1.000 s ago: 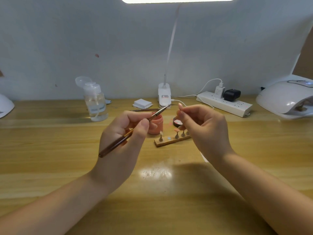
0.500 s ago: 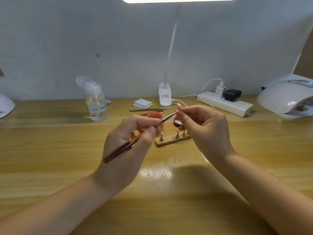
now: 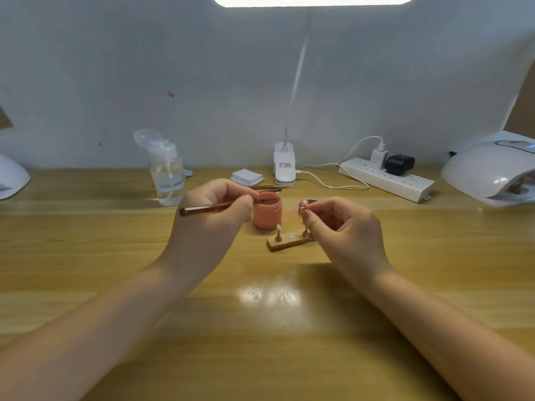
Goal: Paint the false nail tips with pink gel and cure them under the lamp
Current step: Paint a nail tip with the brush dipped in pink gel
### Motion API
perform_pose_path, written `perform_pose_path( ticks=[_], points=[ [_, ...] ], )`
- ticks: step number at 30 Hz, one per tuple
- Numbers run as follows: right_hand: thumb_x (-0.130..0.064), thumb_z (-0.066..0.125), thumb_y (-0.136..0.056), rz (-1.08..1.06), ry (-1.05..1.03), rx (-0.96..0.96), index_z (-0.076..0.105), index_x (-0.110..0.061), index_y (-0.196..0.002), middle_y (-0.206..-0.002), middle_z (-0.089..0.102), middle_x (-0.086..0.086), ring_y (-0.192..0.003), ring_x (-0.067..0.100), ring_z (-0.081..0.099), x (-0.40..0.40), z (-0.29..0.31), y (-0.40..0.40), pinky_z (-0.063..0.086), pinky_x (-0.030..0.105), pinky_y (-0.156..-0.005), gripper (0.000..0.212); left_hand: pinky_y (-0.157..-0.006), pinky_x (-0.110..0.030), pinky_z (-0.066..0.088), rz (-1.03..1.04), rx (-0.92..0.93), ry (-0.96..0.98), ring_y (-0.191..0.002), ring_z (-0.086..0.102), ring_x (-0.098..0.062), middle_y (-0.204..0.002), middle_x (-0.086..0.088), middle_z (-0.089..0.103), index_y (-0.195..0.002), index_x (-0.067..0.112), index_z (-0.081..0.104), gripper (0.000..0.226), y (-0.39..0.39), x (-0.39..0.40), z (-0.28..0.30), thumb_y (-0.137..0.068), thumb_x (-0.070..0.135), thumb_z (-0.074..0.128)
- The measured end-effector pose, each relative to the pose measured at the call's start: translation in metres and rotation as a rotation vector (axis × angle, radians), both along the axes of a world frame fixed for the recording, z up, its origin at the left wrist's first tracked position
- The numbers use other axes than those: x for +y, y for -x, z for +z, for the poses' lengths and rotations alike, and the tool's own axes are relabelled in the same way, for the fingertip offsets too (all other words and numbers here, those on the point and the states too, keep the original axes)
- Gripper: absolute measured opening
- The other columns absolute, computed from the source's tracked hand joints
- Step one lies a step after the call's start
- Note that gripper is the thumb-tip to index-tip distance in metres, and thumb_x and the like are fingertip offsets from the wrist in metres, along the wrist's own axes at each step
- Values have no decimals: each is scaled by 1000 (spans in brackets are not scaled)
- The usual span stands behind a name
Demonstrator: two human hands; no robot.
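I'm pinching the brush (image 3: 214,210) between thumb and fingers of my left hand (image 3: 215,224), its handle pointing out toward nine o'clock, its tip reaching into the open pink gel jar (image 3: 267,213) at three o'clock of my knuckles; my right hand (image 3: 344,230) is pinching a small stand with a false nail tip (image 3: 304,204) on top, fingers curled snug round it, held up at three o'clock of the jar; the wooden holder (image 3: 289,242) is sitting just below, at six o'clock, with more tips standing on it; the curing lamp (image 3: 492,175) is waiting well off at two o'clock. I'm judging the risk here is overloading the bristles; a heavy bead could drip on the table (image 3: 260,328) or flood the tip's edges; tilting my right hand could also smear the wet gel onto my fingers.
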State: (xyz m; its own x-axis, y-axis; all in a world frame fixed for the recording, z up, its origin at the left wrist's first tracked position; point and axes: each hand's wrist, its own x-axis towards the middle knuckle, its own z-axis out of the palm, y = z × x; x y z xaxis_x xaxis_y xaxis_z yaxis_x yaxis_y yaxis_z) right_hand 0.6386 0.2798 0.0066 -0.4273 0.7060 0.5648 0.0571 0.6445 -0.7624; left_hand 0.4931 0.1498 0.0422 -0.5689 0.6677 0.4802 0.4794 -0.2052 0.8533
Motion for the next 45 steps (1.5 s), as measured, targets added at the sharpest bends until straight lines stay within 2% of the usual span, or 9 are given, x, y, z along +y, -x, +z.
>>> perform_pose_path(
  ticks=[4, 9, 12, 15, 21, 25, 31, 39, 45],
  points=[
    [-14, 72, -84, -4, -33, -45, 74, -11, -90, -74, 71, 1, -67, 18, 68, 0, -4, 0, 56, 44, -68, 7, -58, -19, 46, 109, 39, 104, -56, 55, 2, -58, 11, 65, -73, 21, 72, 14, 18, 13, 14, -83, 17, 63],
    [-12, 72, -84, 19, -105, -87, 74, -11, -90, -72, 70, 0, -65, 14, 65, -1, -7, 0, 55, 41, -66, 6, -53, -24, 36, 172, 195, 389, -55, 54, 1, -55, 14, 65, -59, 16, 70, 23, 30, 41, 34, -80, 22, 62],
    [-10, 73, -83, 8, -126, -78, 74, -9, -87, -71, 70, 1, -64, 14, 65, -1, -8, 1, 55, 41, -65, 5, -71, -40, 53, 138, 193, 531, -77, 63, -20, -74, -4, 73, -62, 13, 73, 20, 35, 59, 44, -77, 20, 62],
    [-8, 74, -81, -9, -153, -76, 74, -8, -84, -68, 69, 0, -61, 11, 64, 0, -9, 2, 54, 38, -64, 3, -82, -44, 55, 105, 167, 609, -77, 60, -22, -82, -11, 73, -70, 10, 73, 15, 34, 74, 48, -79, 17, 62],
    [-8, 73, -81, 3, -169, -78, 73, -8, -83, -68, 69, -3, -61, 9, 62, 0, -9, 3, 53, 29, -61, 2, -53, -23, 42, 52, 114, 749, -62, 55, -8, -60, 4, 66, -73, 11, 66, 13, 33, 87, 46, -85, 15, 62],
    [-8, 73, -81, 11, -162, -57, 73, -8, -83, -68, 69, -4, -61, 6, 62, 1, -10, 3, 50, 19, -60, 2, -39, -16, 31, 83, -82, 707, -53, 45, -8, -54, 5, 64, -85, 10, 70, 8, 44, 84, 45, -84, 16, 65],
    [-9, 74, -81, 13, -178, -71, 73, -10, -84, -69, 68, -4, -60, 8, 63, 1, -11, 3, 53, 25, -61, 3, -49, -21, 31, 72, -386, 611, -52, 41, -8, -52, 7, 63, -92, 10, 73, 19, 67, 73, 37, -82, 17, 58],
    [-6, 74, -81, 14, -206, -65, 73, -8, -83, -67, 67, -3, -58, 7, 61, -1, -12, 5, 51, 25, -59, 3, -48, -19, 32, 31, -468, 540, -48, 42, -6, -55, 7, 62, -87, 11, 73, 21, 81, 63, 34, -83, 17, 54],
    [-6, 74, -80, 20, -214, -69, 73, -7, -83, -67, 68, -2, -59, 7, 61, -2, -12, 6, 53, 29, -59, 3, -49, -21, 30, 94, -335, 654, -54, 42, -7, -56, 9, 66, -96, 11, 71, 17, 71, 74, 33, -83, 20, 64]
  ],
)
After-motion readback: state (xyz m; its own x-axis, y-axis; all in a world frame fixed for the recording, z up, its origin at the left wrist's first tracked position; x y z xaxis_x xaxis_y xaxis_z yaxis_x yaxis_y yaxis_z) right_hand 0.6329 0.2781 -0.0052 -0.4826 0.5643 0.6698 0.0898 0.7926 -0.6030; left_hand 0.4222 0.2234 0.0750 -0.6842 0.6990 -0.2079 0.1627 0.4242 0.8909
